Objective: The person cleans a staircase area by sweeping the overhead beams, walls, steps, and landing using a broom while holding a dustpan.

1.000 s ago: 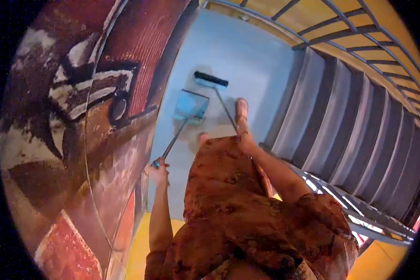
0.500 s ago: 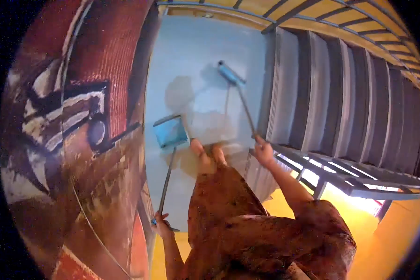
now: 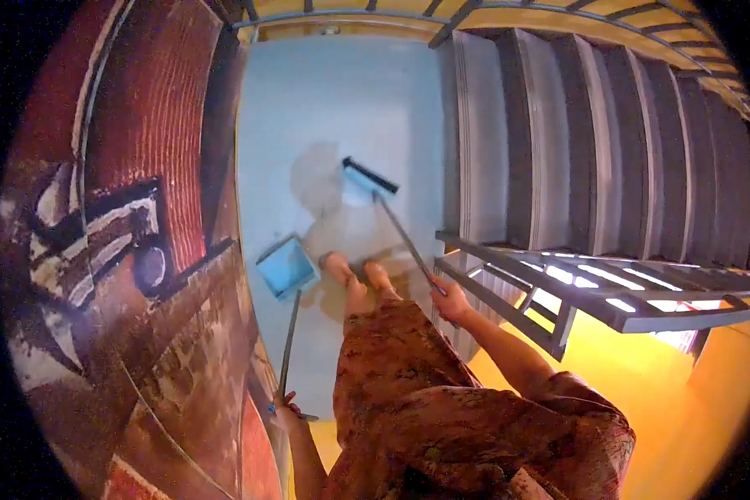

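My left hand (image 3: 287,410) is closed round the handle of a long-handled blue dustpan (image 3: 287,268). The pan rests on or just above the pale blue floor, left of my bare feet (image 3: 357,272). In my right hand (image 3: 450,298) is the grey stick of a broom (image 3: 370,177). The broom has a blue head with a dark edge of bristles, in front of my feet and to the right of the dustpan. Whether its bristles touch the floor I cannot tell. No dirt shows clearly in the pan.
Dark grey stairs (image 3: 550,142) rise on the right, with a metal railing (image 3: 508,312) beside my right arm. A painted wall (image 3: 142,250) runs along the left. Another railing (image 3: 367,15) crosses the far end of the pale blue landing (image 3: 333,92).
The broom head has come back nearer to my feet and turned, showing its dark bristle edge. My right hand has lowered. The dustpan has tilted and shifted slightly toward me.
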Motion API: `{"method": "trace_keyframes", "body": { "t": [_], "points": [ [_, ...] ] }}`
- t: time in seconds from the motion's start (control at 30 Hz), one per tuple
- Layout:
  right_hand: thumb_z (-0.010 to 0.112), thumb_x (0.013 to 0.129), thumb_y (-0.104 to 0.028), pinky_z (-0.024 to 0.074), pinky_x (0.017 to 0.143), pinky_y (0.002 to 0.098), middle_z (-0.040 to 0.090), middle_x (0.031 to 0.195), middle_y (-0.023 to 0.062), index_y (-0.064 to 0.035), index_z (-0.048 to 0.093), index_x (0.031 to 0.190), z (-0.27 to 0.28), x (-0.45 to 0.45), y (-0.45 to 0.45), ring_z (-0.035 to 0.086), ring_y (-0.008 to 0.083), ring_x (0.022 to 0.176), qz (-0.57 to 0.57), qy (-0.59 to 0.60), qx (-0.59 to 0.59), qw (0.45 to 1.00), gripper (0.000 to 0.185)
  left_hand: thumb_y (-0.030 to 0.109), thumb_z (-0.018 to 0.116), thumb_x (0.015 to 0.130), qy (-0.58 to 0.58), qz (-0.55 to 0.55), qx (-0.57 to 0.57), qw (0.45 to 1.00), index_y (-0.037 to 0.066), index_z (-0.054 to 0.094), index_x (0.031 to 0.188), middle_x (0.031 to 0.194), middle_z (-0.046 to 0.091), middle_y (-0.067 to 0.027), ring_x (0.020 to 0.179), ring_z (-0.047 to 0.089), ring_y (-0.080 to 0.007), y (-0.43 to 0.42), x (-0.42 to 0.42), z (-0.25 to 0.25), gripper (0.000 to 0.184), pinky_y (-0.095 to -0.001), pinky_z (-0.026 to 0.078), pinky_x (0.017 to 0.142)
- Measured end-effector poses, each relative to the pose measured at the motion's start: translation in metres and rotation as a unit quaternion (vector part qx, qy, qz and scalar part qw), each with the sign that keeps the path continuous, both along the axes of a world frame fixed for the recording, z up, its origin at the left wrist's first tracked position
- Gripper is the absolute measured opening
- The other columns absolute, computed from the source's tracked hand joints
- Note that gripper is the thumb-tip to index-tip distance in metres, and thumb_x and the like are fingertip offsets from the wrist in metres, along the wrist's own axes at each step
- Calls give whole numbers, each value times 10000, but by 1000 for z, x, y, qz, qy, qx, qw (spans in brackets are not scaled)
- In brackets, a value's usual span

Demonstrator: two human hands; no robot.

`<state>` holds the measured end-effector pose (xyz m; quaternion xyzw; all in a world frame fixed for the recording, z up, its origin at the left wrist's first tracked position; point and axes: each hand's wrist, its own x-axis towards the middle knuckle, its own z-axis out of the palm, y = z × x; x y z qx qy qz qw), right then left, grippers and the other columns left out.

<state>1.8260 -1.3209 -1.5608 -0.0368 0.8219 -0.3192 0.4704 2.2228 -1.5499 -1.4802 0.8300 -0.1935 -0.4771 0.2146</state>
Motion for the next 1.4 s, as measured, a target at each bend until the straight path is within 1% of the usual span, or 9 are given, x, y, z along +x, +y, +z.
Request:
{"method": "trace_keyframes", "body": {
  "t": [0.13, 0.27, 0.37, 0.67, 0.83, 0.9, 1.07, 1.17, 1.4],
  "points": [
    [514, 862, -163, 325, 359, 257, 436, 517, -8, -158, 507, 1228, 55, -12, 19, 382, 79, 377, -53, -65, -2, 996, 366, 200, 605, 783, 87, 74, 66, 991, 10, 508, 840, 619, 608, -150, 321, 332, -78, 11, 42, -25, 220, -212, 223, 292],
    [530, 827, -160, 407, 427, 295, 487, 559, 32, -102, 497, 1223, -37, -53, -2, 458, 123, 448, 43, 236, -62, 969, 401, 196, 576, 799, -53, 31, 52, 997, 31, 520, 883, 625, 610, -152, 333, 355, -81, 33, 12, 13, 194, -206, 235, 295],
    [546, 786, -171, 468, 737, 437, 568, 982, 266, -71, 526, 1157, -75, -115, -68, 578, 386, 841, 74, 339, -10, 938, 384, 222, 569, 806, -22, 18, 47, 999, 54, 528, 901, 656, 618, -147, 339, 367, -78, 61, 51, 9, 197, -200, 245, 289],
    [480, 775, -128, 464, 623, 404, 590, 725, 195, -87, 468, 1224, -89, -54, -21, 597, 324, 684, 282, 148, 25, 948, 451, 275, 468, 886, 4, 135, 14, 991, 75, 536, 870, 679, 628, -112, 367, 393, -73, 132, 60, 27, 212, -173, 283, 307],
    [547, 761, -168, 469, 677, 373, 590, 802, 216, -136, 485, 1226, -4, 8, 40, 581, 306, 683, 308, 161, -90, 933, 470, 278, 462, 890, -12, 185, 3, 983, 62, 530, 860, 681, 626, -110, 366, 384, -68, 159, 67, 29, 229, -168, 288, 313],
    [574, 767, -160, 476, 682, 342, 605, 810, 184, -113, 508, 1203, 70, -12, 17, 588, 233, 684, 278, -21, -99, 955, 444, 277, 462, 890, -8, 196, -2, 981, 59, 528, 859, 682, 626, -112, 368, 383, -67, 171, 76, 34, 230, -168, 288, 314],
    [534, 807, -121, 479, 683, 332, 630, 864, 152, -109, 455, 1251, 32, -34, -25, 608, 220, 704, 121, -100, -47, 987, 452, 277, 472, 885, 3, 220, -12, 975, 58, 514, 841, 676, 625, -128, 376, 385, -70, 196, 69, 49, 227, -172, 290, 319],
    [523, 808, -132, 463, 643, 418, 604, 746, 199, -103, 416, 1276, -65, -50, -98, 594, 346, 686, 324, 224, -113, 912, 481, 277, 470, 887, 13, 230, -9, 973, 61, 513, 836, 692, 627, -130, 381, 385, -69, 215, 81, 42, 226, -177, 288, 319],
    [502, 807, -143, 494, 542, 413, 593, 685, 202, -5, 486, 1119, -111, -27, -269, 608, 311, 586, 347, 176, -33, 921, 341, 278, 445, 898, 29, 311, -11, 950, 106, 504, 909, 718, 634, -122, 401, 403, -72, 254, 102, 46, 182, -173, 312, 344]
  ]
}}
